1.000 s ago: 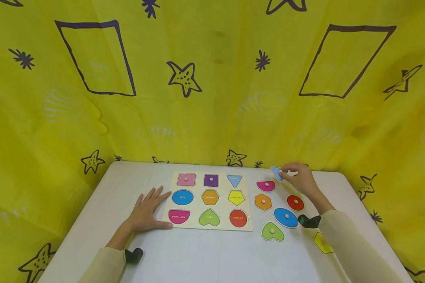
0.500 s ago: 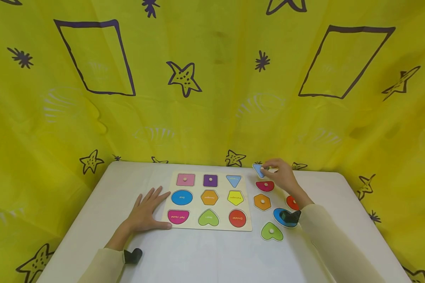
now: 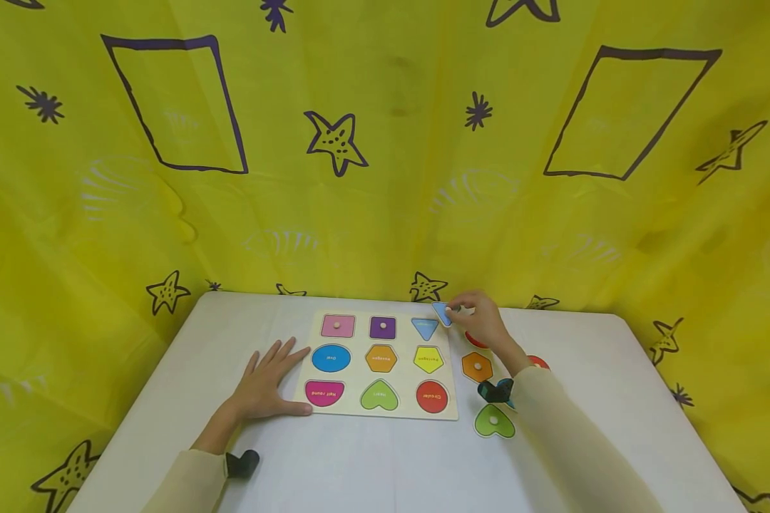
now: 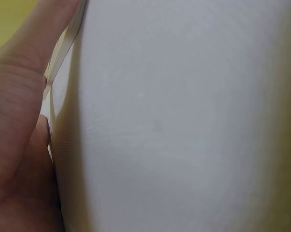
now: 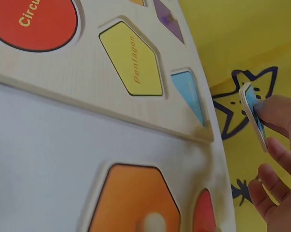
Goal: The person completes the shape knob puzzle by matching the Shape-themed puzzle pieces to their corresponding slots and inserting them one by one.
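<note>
A wooden shape puzzle board (image 3: 353, 410) lies on the table, with a knobbed pink square (image 3: 329, 332) and purple square (image 3: 376, 332) in its back row. My left hand (image 3: 263, 385) rests spread at the board's left edge, fingertips and thumb right at it. With thumb and fingers my right hand (image 3: 484, 320) pinches a blue triangle puzzle piece (image 3: 440, 312) by its knob. The piece is tilted, close over the board's back right corner, beside the blue triangle recess (image 3: 425, 330). In the right wrist view the triangle piece (image 5: 253, 113) appears nearly edge-on, raised above the board.
Right of the board lie an orange hexagon (image 3: 470, 365), a green heart (image 3: 487, 426), a half-hidden red circle (image 3: 539, 361) and a half round (image 3: 475, 341). The right sleeve (image 3: 565, 427) covers most of a blue oval. A yellow curtain (image 3: 385, 214) hangs behind the white table (image 3: 359, 470).
My right hand has carried the blue triangle piece leftward, from behind the loose pieces to the board's corner. Its sleeve now hides the yellow pentagon piece. The left hand has stayed still.
</note>
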Action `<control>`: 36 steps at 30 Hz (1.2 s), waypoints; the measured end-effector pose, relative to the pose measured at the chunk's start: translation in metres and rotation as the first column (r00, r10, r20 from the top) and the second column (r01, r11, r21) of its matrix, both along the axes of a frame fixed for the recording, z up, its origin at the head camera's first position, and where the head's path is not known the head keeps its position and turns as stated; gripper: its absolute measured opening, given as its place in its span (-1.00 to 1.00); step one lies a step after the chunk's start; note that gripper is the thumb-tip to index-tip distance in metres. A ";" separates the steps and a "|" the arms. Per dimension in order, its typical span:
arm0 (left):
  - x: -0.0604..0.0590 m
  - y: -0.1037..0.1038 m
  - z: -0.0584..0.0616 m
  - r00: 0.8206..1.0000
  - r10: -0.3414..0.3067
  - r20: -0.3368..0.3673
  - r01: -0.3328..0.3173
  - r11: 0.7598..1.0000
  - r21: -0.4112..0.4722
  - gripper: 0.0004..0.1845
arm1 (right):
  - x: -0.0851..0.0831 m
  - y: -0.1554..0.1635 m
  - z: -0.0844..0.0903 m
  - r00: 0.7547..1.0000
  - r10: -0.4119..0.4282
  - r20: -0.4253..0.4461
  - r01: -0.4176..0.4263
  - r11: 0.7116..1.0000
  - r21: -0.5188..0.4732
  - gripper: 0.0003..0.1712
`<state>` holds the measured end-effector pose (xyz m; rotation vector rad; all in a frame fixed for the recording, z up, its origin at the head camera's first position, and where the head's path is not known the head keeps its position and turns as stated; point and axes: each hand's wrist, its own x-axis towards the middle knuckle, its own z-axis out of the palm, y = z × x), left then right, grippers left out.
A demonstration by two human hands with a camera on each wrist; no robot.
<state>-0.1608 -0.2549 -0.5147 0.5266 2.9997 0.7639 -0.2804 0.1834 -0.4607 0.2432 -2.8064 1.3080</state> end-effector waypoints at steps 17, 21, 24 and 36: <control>-0.004 -0.003 -0.011 1.000 0.009 0.015 -0.009 1.000 -0.014 0.22 | -0.002 -0.028 -0.021 0.994 0.011 0.105 -0.010 1.000 -0.005 -0.83; -0.004 -0.003 -0.009 1.000 0.011 0.010 -0.011 1.000 0.000 0.22 | -0.003 -0.030 -0.029 0.992 0.006 0.126 -0.005 1.000 -0.007 -0.83; -0.004 -0.003 -0.011 1.000 0.006 -0.006 -0.007 1.000 -0.007 0.21 | -0.004 -0.031 -0.032 0.995 0.012 0.104 -0.012 1.000 0.001 -0.83; -0.005 -0.002 -0.010 1.000 0.014 0.021 -0.014 1.000 -0.021 0.22 | -0.001 -0.036 -0.033 0.998 0.025 0.062 -0.028 0.999 0.042 -0.84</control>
